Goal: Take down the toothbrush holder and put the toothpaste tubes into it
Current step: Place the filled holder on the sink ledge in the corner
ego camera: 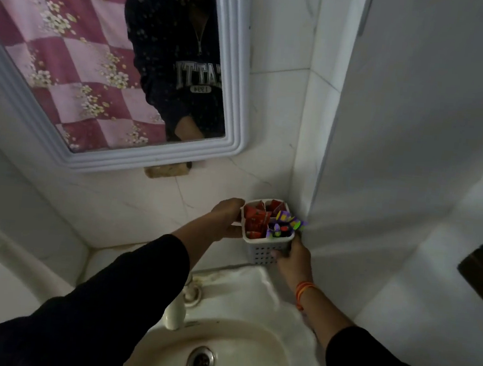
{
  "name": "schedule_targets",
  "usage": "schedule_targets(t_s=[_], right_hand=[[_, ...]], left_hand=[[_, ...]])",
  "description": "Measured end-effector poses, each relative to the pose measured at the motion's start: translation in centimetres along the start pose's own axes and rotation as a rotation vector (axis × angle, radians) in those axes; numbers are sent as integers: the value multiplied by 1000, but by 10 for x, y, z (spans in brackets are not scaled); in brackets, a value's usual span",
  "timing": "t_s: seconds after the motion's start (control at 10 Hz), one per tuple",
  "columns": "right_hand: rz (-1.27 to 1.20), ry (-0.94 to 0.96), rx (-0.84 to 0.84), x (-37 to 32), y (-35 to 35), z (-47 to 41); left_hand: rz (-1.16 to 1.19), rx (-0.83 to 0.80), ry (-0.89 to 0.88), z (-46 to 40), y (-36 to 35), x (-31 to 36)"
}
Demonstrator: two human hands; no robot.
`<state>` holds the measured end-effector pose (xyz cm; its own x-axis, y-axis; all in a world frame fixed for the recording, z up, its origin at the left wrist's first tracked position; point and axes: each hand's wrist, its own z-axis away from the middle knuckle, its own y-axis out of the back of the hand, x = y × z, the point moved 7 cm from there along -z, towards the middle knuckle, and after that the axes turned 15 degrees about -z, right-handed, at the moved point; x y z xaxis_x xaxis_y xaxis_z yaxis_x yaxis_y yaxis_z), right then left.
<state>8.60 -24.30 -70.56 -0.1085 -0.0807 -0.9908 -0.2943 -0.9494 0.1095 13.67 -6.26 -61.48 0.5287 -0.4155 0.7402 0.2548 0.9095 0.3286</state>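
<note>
Holder (pixel 263 251) w/ tubes (pixel 255 221), tight vs corner.

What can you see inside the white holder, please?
The holder, gripped by the left hand and right hand, contains red tubes and purple-yellow items. Their lower parts are hidden.

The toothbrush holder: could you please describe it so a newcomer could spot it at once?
Start at the sink and look up to the tiled corner right of the mirror. There both hands hold the toothbrush holder, a white perforated caddy filled with red toothpaste tubes and purple-yellow items.
</note>
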Motion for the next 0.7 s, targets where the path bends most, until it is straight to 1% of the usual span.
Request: schedule_targets(t_s=[0.1, 0.2, 0.3, 0.4, 0.5, 0.6, 0.7], right_hand=[[59, 64, 100, -4, 2, 3], [73, 64, 164, -7, 2, 4], [78, 20, 182, -8, 7, 4], [111, -27, 162, -5, 9, 7], [101, -89, 154, -5, 11, 23], [65, -120, 107, -13, 11, 48], [42, -3, 30, -50, 1, 69]], left_hand=[[67, -28, 4, 2, -15, -3], [105, -15, 9, 6, -28, -5], [183, 0, 22, 11, -31, -8], [247, 12, 55, 22, -32, -12], [204, 61, 52, 36, -26, -18], [63, 152, 21, 48, -4, -28], [-138, 326, -114, 79, 28, -21]])
